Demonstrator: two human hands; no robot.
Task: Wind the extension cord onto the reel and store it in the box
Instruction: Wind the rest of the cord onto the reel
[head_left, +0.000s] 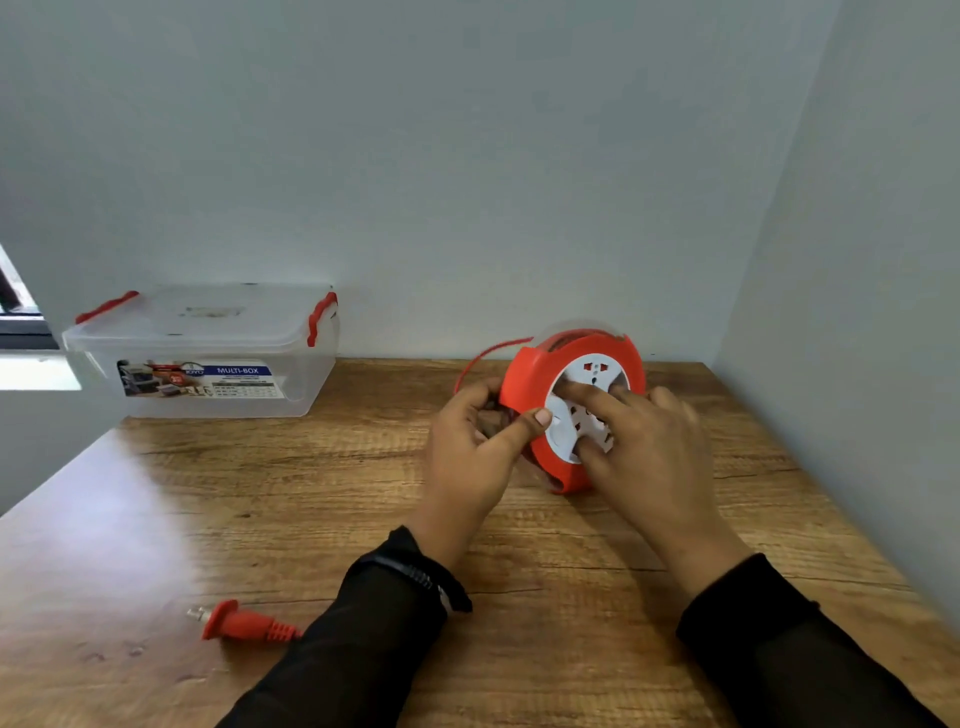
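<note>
Here, hands (470, 452) grip round plastic reel (530, 384).

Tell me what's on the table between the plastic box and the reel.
Nothing: in the head view, only bare wooden table lies between the box and the reel.

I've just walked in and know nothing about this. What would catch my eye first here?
The bright orange cord reel with its white socket face, standing on edge at the right of the wooden table, gripped by the left hand and the right hand. Next, the orange plug lying near the front left, and the clear lidded storage box with red latches against the back wall.
</note>
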